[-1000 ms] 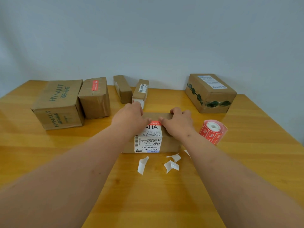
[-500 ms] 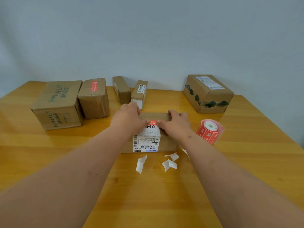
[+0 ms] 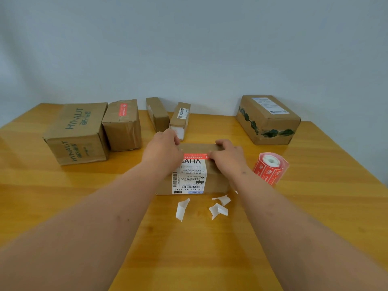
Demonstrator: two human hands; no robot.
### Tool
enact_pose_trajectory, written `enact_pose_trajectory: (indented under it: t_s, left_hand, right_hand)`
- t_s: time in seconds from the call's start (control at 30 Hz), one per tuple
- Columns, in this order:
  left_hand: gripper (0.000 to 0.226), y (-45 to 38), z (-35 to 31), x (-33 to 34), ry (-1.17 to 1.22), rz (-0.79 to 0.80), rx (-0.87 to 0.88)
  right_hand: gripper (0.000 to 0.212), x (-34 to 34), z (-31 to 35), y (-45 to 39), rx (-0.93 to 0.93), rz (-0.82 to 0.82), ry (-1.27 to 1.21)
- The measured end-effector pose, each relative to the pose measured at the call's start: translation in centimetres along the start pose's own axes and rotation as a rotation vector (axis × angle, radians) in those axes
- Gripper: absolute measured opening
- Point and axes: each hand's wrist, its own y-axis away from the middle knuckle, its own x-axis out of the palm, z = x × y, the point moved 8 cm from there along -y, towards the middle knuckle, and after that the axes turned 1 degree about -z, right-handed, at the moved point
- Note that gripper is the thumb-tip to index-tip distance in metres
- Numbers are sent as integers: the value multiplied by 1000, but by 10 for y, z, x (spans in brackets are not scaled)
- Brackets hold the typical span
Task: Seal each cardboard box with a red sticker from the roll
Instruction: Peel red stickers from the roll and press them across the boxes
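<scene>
At mid-bench sits a flat cardboard box, long axis left to right. Across its top lies a red sticker — a strip running the same way. Left hand and right hand press its two ends, fingers curled over the far edge. Just right stands the sticker roll — core tilted up.

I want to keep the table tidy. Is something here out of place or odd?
Yes. Three curled white backing scraps lie loose on the table, just in front of the box that both hands are pressing. The box on the far right has dark green smears along its edges.
</scene>
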Motion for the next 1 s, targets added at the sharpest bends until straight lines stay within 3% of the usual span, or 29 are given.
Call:
enact_pose_trajectory:
  t_s: [0.17, 0.3, 0.43, 0.6, 0.7, 0.77, 0.87, 1.0]
  left_hand:
    - [19, 1, -1, 1, 8, -17, 15]
    - [33, 5, -4, 1, -31, 21, 48]
    - [30, -1, 7, -3, 93, 66, 4]
    - [40, 3, 17, -7, 219, -49, -61]
    - [41, 5, 24, -12, 133, -122, -92]
    - [39, 3, 29, -9, 127, -80, -139]
    - [37, -3, 35, -13, 193, -35, -164]
    - [41, -15, 48, -40, 40, -22, -186]
  right_hand:
    - [51, 0, 0, 1, -14, -11, -2]
    - [67, 1, -1, 1, -49, 51, 83]
    - [55, -3, 3, -3, -46, 86, 50]
    - [54, -10, 4, 4, -46, 107, 44]
    - [65, -15, -4, 10, 52, 119, -15]
    - [67, -17, -5, 12, 92, 123, -3]
    - [60, -16, 11, 14, 50, 116, 33]
    - [56, 0, 38, 12, -28, 125, -2]
